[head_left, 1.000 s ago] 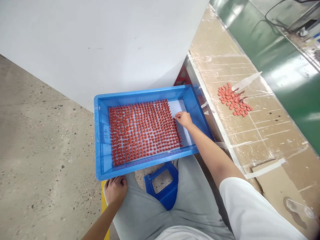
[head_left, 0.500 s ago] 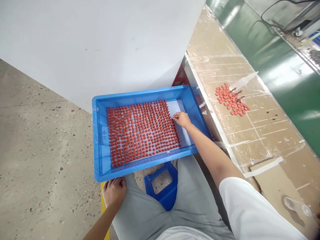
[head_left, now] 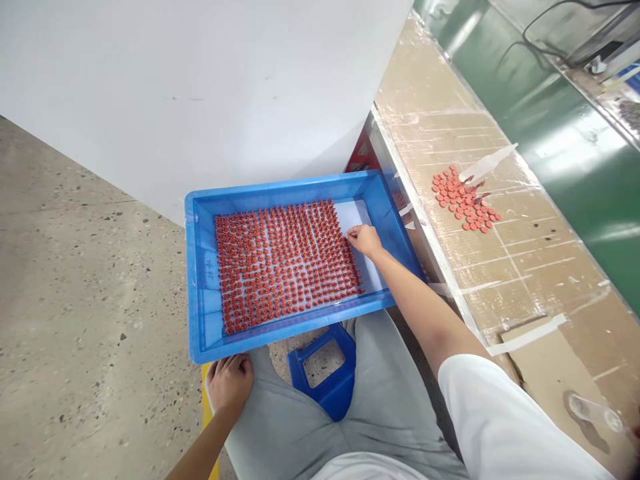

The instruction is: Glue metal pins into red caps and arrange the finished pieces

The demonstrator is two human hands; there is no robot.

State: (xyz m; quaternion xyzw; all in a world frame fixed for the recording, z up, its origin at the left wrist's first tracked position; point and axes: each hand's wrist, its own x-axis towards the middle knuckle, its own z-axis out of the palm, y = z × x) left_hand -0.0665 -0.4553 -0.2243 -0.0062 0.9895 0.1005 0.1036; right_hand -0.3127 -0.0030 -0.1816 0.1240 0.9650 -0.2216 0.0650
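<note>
A blue tray [head_left: 201, 267] lies in front of my knees, with a white sheet [head_left: 353, 212] on its bottom. Many small red pieces [head_left: 285, 260], each with a thin upright tip, stand there in close rows. My right hand [head_left: 365, 240] is inside the tray at the right edge of the rows, thumb and fingertips pinched together; whatever they hold is too small to make out. My left hand [head_left: 231, 381] rests on my left thigh beside the tray's near left corner, its fingers curled and pressed together, with nothing seen in it.
On the cardboard-covered bench [head_left: 420, 87] at the right lies a pile of red discs [head_left: 465, 200] beside a pale strip [head_left: 487, 163]. A white panel [head_left: 200, 87] stands beyond the tray. A blue stool [head_left: 330, 400] shows between my legs.
</note>
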